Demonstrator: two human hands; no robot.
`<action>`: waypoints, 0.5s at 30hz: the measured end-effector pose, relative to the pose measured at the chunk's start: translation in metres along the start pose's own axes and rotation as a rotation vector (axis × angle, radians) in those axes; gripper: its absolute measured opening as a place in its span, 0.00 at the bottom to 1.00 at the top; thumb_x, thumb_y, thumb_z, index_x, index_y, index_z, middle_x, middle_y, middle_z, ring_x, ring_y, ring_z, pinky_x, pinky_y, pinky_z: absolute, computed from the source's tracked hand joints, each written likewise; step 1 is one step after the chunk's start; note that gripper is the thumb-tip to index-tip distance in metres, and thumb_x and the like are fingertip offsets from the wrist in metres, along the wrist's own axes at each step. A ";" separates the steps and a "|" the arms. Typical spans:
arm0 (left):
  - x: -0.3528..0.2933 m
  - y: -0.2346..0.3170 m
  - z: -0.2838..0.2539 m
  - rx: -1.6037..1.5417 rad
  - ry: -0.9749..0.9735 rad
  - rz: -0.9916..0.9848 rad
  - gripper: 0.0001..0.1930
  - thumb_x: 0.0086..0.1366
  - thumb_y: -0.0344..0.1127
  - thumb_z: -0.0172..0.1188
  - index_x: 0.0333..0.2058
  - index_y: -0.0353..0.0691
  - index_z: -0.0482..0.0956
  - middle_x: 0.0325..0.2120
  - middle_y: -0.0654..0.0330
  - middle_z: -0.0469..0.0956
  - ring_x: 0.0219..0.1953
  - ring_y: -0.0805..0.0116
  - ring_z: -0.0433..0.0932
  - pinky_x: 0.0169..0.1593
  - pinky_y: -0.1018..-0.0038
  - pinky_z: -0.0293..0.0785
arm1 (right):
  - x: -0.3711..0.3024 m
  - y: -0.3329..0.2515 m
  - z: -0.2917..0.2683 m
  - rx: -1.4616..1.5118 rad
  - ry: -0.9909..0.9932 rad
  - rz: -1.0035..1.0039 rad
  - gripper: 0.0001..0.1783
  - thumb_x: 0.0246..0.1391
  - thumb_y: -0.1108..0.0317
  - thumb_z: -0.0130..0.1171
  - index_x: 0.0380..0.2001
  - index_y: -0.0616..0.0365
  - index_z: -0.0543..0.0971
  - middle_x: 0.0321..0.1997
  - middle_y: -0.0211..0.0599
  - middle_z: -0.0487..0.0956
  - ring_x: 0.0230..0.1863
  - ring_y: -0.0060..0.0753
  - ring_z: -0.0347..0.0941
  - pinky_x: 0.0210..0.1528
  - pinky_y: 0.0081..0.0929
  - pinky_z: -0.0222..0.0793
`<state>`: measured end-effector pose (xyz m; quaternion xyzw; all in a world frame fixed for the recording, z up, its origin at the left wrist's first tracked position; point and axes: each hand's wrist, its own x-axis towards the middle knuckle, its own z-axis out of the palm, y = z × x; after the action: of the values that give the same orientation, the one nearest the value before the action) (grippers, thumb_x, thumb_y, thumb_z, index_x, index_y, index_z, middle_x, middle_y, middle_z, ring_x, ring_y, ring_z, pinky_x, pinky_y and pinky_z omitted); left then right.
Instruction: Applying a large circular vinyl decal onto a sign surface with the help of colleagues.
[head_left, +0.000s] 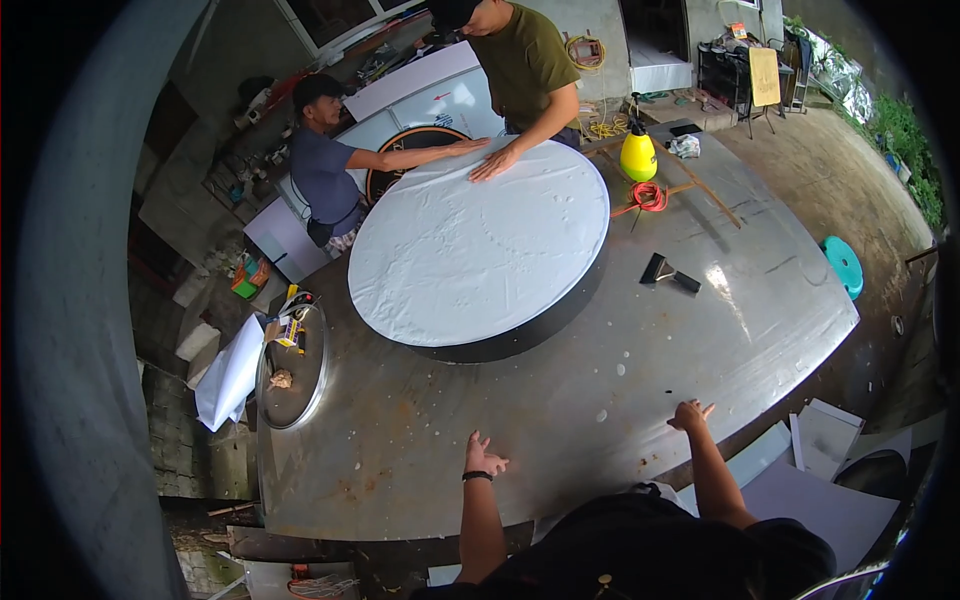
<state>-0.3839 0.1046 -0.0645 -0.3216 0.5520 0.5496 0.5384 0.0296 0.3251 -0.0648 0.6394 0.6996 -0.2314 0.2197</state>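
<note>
Bench under both hands: left hand, right hand flat, fingers spread, gripping nothing; best kept pressing evenly.

Open-air fabrication workshop, likely sign-making yard. Big worn metal table with rust spots, carrying large round black-rimmed panel under white sheet. Yellow spray bottle, squeegee-type scraper, red cord coil on table. Bare concrete floor, cut white panel offcuts stacked at edge, cluttered shelf along wall, yellow cable coil, greenery at far side.
</note>
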 end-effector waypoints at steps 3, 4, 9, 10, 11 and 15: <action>0.002 -0.001 -0.007 -0.031 -0.053 0.033 0.30 0.50 0.58 0.49 0.45 0.44 0.60 0.51 0.26 0.23 0.52 0.25 0.20 0.53 0.41 0.33 | 0.002 0.000 0.004 -0.005 -0.004 -0.003 0.25 0.38 0.53 0.58 0.40 0.55 0.73 0.53 0.49 0.61 0.58 0.46 0.51 0.53 0.69 0.27; 0.000 -0.001 -0.003 -0.025 -0.057 0.033 0.30 0.50 0.58 0.49 0.45 0.44 0.60 0.51 0.26 0.23 0.52 0.25 0.20 0.53 0.41 0.33 | 0.002 0.001 0.005 -0.005 0.002 -0.007 0.25 0.38 0.53 0.57 0.40 0.56 0.73 0.54 0.50 0.61 0.58 0.46 0.51 0.53 0.69 0.26; 0.001 0.001 -0.005 0.034 0.014 -0.010 0.29 0.49 0.61 0.47 0.46 0.50 0.62 0.53 0.37 0.41 0.50 0.28 0.40 0.53 0.43 0.40 | 0.000 -0.002 0.004 -0.012 -0.005 0.004 0.27 0.38 0.53 0.57 0.42 0.56 0.72 0.54 0.51 0.60 0.58 0.47 0.50 0.53 0.68 0.26; 0.000 0.001 -0.003 0.039 0.012 -0.010 0.29 0.49 0.61 0.47 0.46 0.50 0.62 0.53 0.37 0.41 0.50 0.28 0.40 0.53 0.43 0.40 | -0.002 -0.001 0.002 -0.018 -0.013 0.008 0.26 0.38 0.54 0.57 0.42 0.56 0.72 0.55 0.51 0.59 0.59 0.47 0.50 0.53 0.68 0.26; 0.000 0.000 -0.001 0.049 0.014 -0.009 0.29 0.49 0.61 0.47 0.46 0.51 0.61 0.52 0.37 0.42 0.50 0.28 0.41 0.52 0.43 0.41 | -0.003 0.000 0.002 -0.023 -0.021 0.013 0.26 0.38 0.54 0.57 0.42 0.56 0.71 0.55 0.51 0.59 0.59 0.47 0.50 0.53 0.68 0.26; 0.007 0.003 -0.006 0.054 0.001 -0.012 0.29 0.48 0.61 0.47 0.47 0.52 0.61 0.54 0.39 0.41 0.51 0.30 0.41 0.51 0.42 0.42 | -0.003 0.000 0.003 -0.011 0.001 0.005 0.26 0.39 0.55 0.56 0.42 0.56 0.71 0.55 0.50 0.58 0.59 0.46 0.50 0.53 0.68 0.26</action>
<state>-0.3899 0.1006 -0.0710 -0.3104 0.5649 0.5311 0.5499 0.0294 0.3213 -0.0651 0.6402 0.6991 -0.2268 0.2235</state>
